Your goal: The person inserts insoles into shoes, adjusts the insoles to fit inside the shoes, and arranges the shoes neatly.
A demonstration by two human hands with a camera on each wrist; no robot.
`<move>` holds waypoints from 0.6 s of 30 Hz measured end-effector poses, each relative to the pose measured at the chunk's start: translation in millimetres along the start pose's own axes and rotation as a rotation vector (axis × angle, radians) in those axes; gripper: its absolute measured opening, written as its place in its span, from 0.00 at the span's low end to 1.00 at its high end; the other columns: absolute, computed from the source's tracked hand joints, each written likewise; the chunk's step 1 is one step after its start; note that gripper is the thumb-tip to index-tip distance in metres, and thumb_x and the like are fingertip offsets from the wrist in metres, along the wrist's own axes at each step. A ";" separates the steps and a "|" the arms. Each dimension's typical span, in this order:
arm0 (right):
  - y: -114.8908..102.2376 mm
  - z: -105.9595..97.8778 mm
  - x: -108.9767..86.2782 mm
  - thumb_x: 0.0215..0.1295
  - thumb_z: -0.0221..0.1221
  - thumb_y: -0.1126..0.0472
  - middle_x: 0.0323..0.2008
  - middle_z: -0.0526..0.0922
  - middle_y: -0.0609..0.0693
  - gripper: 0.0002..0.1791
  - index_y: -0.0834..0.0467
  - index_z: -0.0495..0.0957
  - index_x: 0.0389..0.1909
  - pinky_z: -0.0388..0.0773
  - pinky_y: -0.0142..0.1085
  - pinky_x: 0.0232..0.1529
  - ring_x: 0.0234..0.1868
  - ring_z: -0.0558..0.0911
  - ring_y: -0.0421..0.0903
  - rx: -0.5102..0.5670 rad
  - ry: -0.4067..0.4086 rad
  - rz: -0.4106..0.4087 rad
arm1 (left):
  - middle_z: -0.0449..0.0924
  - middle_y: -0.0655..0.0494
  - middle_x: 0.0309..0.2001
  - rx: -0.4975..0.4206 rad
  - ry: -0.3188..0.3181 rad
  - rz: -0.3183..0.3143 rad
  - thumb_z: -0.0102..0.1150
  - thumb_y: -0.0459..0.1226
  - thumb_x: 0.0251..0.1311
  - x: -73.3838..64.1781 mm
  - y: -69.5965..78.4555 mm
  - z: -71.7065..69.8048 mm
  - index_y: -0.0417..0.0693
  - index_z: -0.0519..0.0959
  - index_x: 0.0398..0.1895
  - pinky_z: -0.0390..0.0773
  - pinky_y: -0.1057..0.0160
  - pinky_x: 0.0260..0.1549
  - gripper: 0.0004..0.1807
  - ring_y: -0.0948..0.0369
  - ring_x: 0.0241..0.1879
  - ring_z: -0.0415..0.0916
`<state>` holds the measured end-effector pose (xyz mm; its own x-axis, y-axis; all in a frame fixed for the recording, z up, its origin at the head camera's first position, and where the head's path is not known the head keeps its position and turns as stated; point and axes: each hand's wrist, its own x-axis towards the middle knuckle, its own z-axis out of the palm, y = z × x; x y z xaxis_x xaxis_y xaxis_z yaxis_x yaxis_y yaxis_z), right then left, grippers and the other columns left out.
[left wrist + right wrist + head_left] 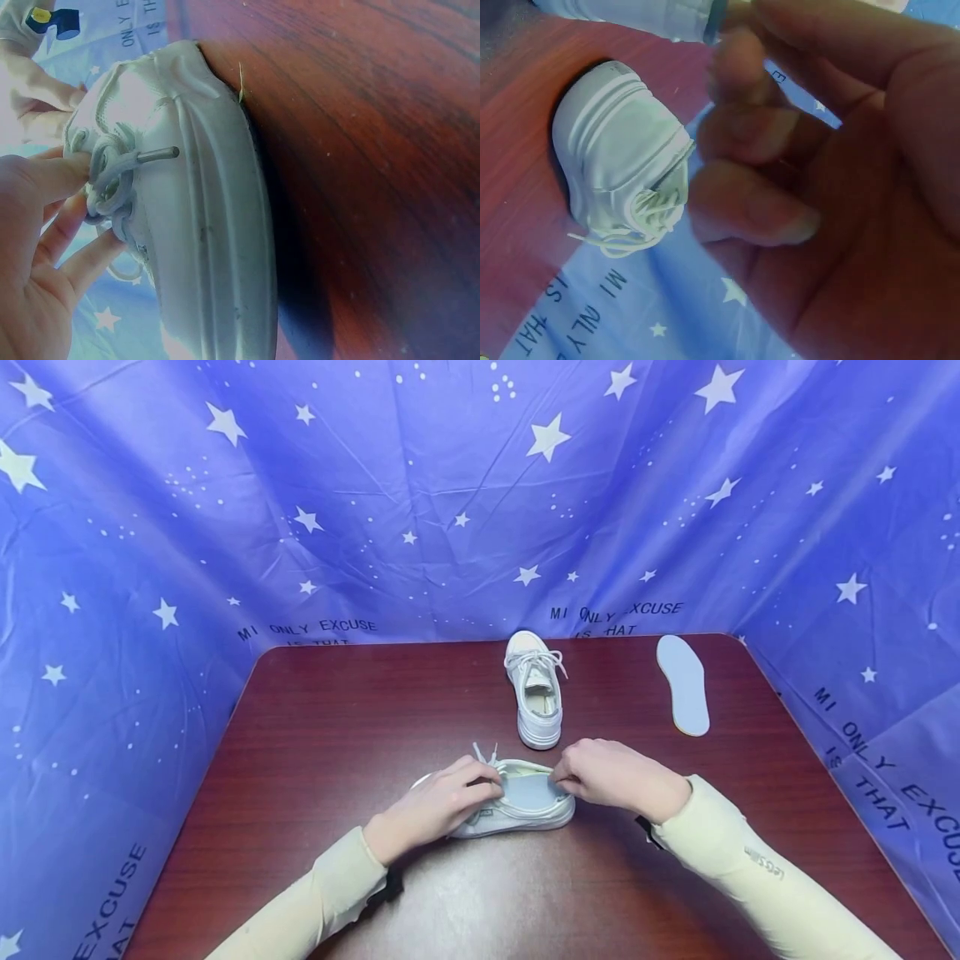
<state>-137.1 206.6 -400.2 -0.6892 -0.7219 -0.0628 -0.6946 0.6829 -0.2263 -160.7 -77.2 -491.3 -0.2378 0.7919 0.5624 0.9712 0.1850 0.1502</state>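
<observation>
A white lace-up sneaker (517,820) lies sideways in front of me, toe to the left. A pale blue insole (529,792) shows in its opening. My left hand (453,797) grips the tongue and laces (112,176), thumb and fingers around the knot in the left wrist view. At the heel end, my right hand (611,777) pinches the rim of the opening, right beside the insole's heel; I cannot tell whether the insole is in that pinch. Its remaining fingers (750,202) are curled in the right wrist view. The toe is partly hidden behind my left hand.
A second white sneaker (538,727) stands beyond the first, heel toward me, laces tied. Another pale insole (684,685) lies at the back right of the dark red wooden table (345,710). Blue star-patterned cloth (420,510) hangs around the back and sides.
</observation>
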 end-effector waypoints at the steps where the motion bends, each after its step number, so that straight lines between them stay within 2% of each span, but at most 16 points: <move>1: -2.2 -0.1 0.2 0.58 0.64 0.71 0.18 0.58 0.36 0.20 0.48 0.70 0.16 0.61 0.30 0.21 0.21 0.60 0.36 0.007 -0.012 0.028 | 0.82 0.55 0.52 0.000 0.000 0.001 0.66 0.31 0.65 0.2 -0.2 0.0 0.48 0.84 0.48 0.80 0.66 0.55 0.09 0.59 0.52 0.78; 4: -8.0 0.3 1.5 0.60 0.62 0.69 0.16 0.57 0.37 0.21 0.47 0.67 0.15 0.61 0.32 0.21 0.20 0.60 0.37 0.017 -0.066 0.130 | 0.82 0.55 0.52 -0.004 -0.002 -0.002 0.66 0.31 0.66 0.5 -0.4 0.2 0.48 0.84 0.48 0.80 0.66 0.55 0.09 0.60 0.52 0.78; 7: -12.1 1.3 4.1 0.61 0.60 0.67 0.16 0.60 0.39 0.18 0.48 0.68 0.17 0.64 0.35 0.23 0.21 0.62 0.40 0.030 -0.135 0.213 | 0.82 0.56 0.52 -0.006 -0.002 -0.008 0.65 0.32 0.66 1.0 -0.4 0.5 0.49 0.84 0.48 0.80 0.67 0.55 0.09 0.60 0.52 0.78; 10: -13.5 3.0 5.9 0.61 0.61 0.65 0.18 0.66 0.43 0.08 0.52 0.75 0.25 0.69 0.40 0.26 0.23 0.68 0.43 0.041 -0.212 0.258 | 0.82 0.55 0.52 -0.014 -0.003 -0.012 0.64 0.32 0.67 1.7 -0.8 1.0 0.48 0.84 0.48 0.79 0.67 0.56 0.08 0.60 0.52 0.78; 12: -12.9 4.5 6.0 0.60 0.62 0.64 0.19 0.70 0.45 0.03 0.53 0.79 0.34 0.73 0.44 0.27 0.23 0.72 0.46 0.016 -0.218 0.260 | 0.82 0.55 0.51 -0.018 -0.004 -0.010 0.63 0.32 0.68 2.7 -1.1 1.2 0.47 0.84 0.48 0.79 0.67 0.56 0.08 0.60 0.52 0.78; 16: -9.5 7.5 4.5 0.58 0.63 0.63 0.22 0.74 0.49 0.20 0.53 0.81 0.53 0.76 0.51 0.28 0.25 0.76 0.50 -0.030 -0.210 0.262 | 0.82 0.55 0.51 -0.009 -0.012 -0.011 0.61 0.32 0.71 3.4 -1.3 1.2 0.47 0.84 0.49 0.78 0.67 0.56 0.08 0.60 0.52 0.78; 18: -8.0 8.3 5.0 0.58 0.63 0.63 0.23 0.76 0.50 0.23 0.54 0.82 0.56 0.77 0.51 0.28 0.25 0.77 0.50 -0.036 -0.215 0.270 | 0.82 0.55 0.51 -0.002 -0.015 -0.013 0.61 0.33 0.71 3.0 -1.3 1.0 0.47 0.84 0.48 0.79 0.67 0.55 0.07 0.60 0.52 0.78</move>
<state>-133.3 196.7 -406.8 -0.7924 -0.5195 -0.3199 -0.5028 0.8530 -0.1398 -162.7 -74.6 -490.6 -0.2505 0.7981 0.5480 0.9679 0.1947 0.1589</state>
